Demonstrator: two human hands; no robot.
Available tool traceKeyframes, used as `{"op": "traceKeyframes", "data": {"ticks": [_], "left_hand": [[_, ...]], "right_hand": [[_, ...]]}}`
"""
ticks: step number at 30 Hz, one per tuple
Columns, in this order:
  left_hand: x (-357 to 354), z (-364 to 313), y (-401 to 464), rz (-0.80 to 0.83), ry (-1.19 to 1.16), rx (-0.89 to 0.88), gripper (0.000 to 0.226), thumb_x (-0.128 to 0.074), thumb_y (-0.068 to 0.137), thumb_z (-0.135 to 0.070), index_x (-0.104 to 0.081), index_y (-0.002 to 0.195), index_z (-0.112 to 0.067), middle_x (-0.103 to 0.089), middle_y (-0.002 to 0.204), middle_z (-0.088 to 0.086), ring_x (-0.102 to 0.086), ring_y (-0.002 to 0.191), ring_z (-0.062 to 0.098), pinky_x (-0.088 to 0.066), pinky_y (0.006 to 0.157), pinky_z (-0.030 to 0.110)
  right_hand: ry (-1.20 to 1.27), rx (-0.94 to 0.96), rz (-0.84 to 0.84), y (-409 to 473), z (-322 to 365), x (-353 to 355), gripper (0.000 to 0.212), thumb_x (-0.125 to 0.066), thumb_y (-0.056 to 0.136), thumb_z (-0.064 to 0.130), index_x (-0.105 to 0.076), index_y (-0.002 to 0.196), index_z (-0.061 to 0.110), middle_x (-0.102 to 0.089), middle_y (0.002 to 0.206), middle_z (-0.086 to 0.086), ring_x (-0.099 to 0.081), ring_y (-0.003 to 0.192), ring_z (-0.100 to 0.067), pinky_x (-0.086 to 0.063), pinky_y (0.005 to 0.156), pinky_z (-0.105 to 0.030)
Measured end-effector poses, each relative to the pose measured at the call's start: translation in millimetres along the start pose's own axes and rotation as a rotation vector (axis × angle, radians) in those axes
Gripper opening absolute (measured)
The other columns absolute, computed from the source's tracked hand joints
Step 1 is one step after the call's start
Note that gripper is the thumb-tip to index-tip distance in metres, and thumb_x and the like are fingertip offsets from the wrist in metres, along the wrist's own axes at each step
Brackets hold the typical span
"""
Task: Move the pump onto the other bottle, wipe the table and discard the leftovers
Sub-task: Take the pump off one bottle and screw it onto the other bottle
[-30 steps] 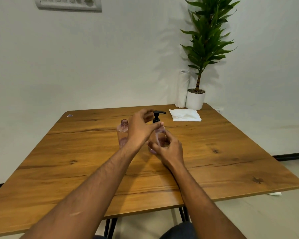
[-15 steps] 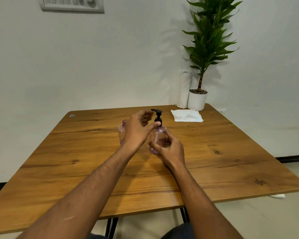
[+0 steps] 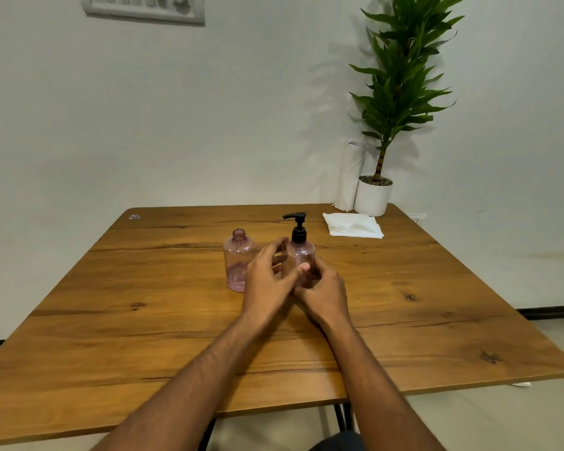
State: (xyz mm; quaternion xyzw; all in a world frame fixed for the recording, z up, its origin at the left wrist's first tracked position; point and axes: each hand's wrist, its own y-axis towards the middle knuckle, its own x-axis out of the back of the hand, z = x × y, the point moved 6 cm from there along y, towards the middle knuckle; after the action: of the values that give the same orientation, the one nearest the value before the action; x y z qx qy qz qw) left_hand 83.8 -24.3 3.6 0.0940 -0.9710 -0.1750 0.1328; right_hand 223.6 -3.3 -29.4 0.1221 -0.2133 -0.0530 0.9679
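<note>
Two pink see-through bottles stand upright mid-table. The left bottle (image 3: pixel 238 258) has an open neck and no cap. The right bottle (image 3: pixel 303 252) carries the black pump (image 3: pixel 298 227), nozzle pointing left. My left hand (image 3: pixel 267 281) curls around this bottle's left side, thumb across its front, below the pump. My right hand (image 3: pixel 328 292) grips its lower right side and hides its base. The open bottle stands just left of my left hand, apart from it.
A folded white cloth (image 3: pixel 352 225) lies at the back right of the wooden table (image 3: pixel 144 336). Behind it stand a paper towel roll (image 3: pixel 350 177) and a potted plant (image 3: pixel 373 196). A small scrap (image 3: pixel 134 217) lies at the far left corner.
My left hand has dropped from the pump's collar to the bottle's body, uncovering the pump and the open bottle. The right hand has kept its grip.
</note>
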Motion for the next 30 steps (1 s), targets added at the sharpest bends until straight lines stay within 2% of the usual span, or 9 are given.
{"op": "traceKeyframes", "data": {"ticks": [3, 6, 9, 12, 14, 20, 24, 27, 30], "left_hand": [[2, 4, 3, 0.004, -0.005, -0.019, 0.076, -0.085, 0.082, -0.026, -0.050, 0.150, -0.025, -0.059, 0.145, -0.006, -0.061, 0.123, 0.007, -0.056, 0.099, 0.025], [1, 10, 1, 0.009, -0.022, -0.023, 0.079, -0.086, 0.079, -0.029, -0.051, 0.149, -0.027, -0.059, 0.143, -0.006, -0.061, 0.122, 0.007, -0.057, 0.099, 0.026], [-1, 11, 1, 0.006, -0.074, -0.031, 0.079, -0.087, 0.076, -0.031, -0.051, 0.146, -0.034, -0.059, 0.139, -0.010, -0.061, 0.120, 0.004, -0.057, 0.097, 0.025], [-2, 8, -1, 0.006, -0.126, -0.032, 0.081, -0.085, 0.074, -0.035, -0.050, 0.146, -0.037, -0.060, 0.136, -0.014, -0.062, 0.119, 0.003, -0.057, 0.096, 0.024], [-2, 7, -3, 0.004, -0.149, -0.032, 0.084, -0.081, 0.072, -0.038, -0.049, 0.149, -0.032, -0.061, 0.132, -0.015, -0.063, 0.119, 0.002, -0.058, 0.097, 0.025], [-1, 6, -1, 0.015, -0.114, -0.052, 0.088, -0.079, 0.069, -0.046, -0.050, 0.151, -0.028, -0.060, 0.137, -0.011, -0.060, 0.123, 0.002, -0.057, 0.098, 0.023], [-2, 6, -3, 0.016, -0.121, -0.039, 0.084, -0.078, 0.071, -0.044, -0.051, 0.149, -0.029, -0.056, 0.137, -0.015, -0.056, 0.121, -0.003, -0.052, 0.093, 0.013], [-3, 10, -2, 0.006, -0.123, -0.036, 0.071, -0.082, 0.079, -0.036, -0.056, 0.145, -0.028, -0.059, 0.138, -0.013, -0.057, 0.123, -0.001, -0.054, 0.095, 0.018], [-3, 12, -1, 0.004, -0.114, -0.038, 0.062, -0.081, 0.085, -0.030, -0.059, 0.143, -0.025, -0.062, 0.136, -0.009, -0.058, 0.127, 0.004, -0.056, 0.099, 0.026]], "right_hand": [[0.061, -0.041, 0.222, -1, -4, 9, 0.074, -0.081, 0.082, -0.001, -0.059, 0.146, 0.029, -0.070, 0.127, 0.012, -0.066, 0.112, -0.002, -0.058, 0.080, -0.016], [0.206, -0.117, 0.095, 3, -1, 41, 0.073, -0.061, 0.086, -0.021, -0.060, 0.145, 0.023, -0.070, 0.129, 0.004, -0.067, 0.118, -0.014, -0.059, 0.075, -0.023], [0.198, 0.009, -0.200, 9, 31, 69, 0.033, -0.079, 0.093, 0.013, -0.076, 0.125, 0.019, -0.077, 0.111, 0.002, -0.071, 0.103, -0.009, -0.057, 0.075, -0.015], [0.057, 0.123, -0.241, 11, 74, 60, 0.046, -0.086, 0.080, 0.054, -0.082, 0.113, 0.022, -0.079, 0.099, 0.009, -0.072, 0.095, -0.003, -0.059, 0.079, -0.022], [-0.100, 0.158, -0.269, 11, 91, 51, 0.051, -0.086, 0.074, 0.063, -0.083, 0.107, 0.024, -0.079, 0.096, 0.012, -0.072, 0.092, -0.002, -0.057, 0.078, -0.025], [-0.150, 0.102, -0.175, 21, 97, 47, 0.032, -0.092, 0.080, 0.026, -0.081, 0.110, 0.019, -0.076, 0.095, 0.011, -0.072, 0.097, -0.006, -0.057, 0.082, -0.027], [-0.013, 0.065, 0.041, 26, 96, 49, 0.076, -0.081, 0.087, -0.001, -0.052, 0.149, 0.032, -0.071, 0.128, 0.001, -0.067, 0.122, -0.013, -0.055, 0.090, -0.028], [-0.065, 0.060, 0.052, 24, 97, 42, 0.095, -0.093, 0.079, 0.022, -0.040, 0.158, 0.028, -0.063, 0.123, 0.007, -0.060, 0.121, -0.010, -0.050, 0.098, -0.031], [-0.149, 0.069, -0.059, 20, 99, 36, 0.091, -0.097, 0.072, 0.033, -0.047, 0.148, 0.026, -0.065, 0.104, 0.010, -0.064, 0.105, -0.010, -0.048, 0.086, -0.027]]}}
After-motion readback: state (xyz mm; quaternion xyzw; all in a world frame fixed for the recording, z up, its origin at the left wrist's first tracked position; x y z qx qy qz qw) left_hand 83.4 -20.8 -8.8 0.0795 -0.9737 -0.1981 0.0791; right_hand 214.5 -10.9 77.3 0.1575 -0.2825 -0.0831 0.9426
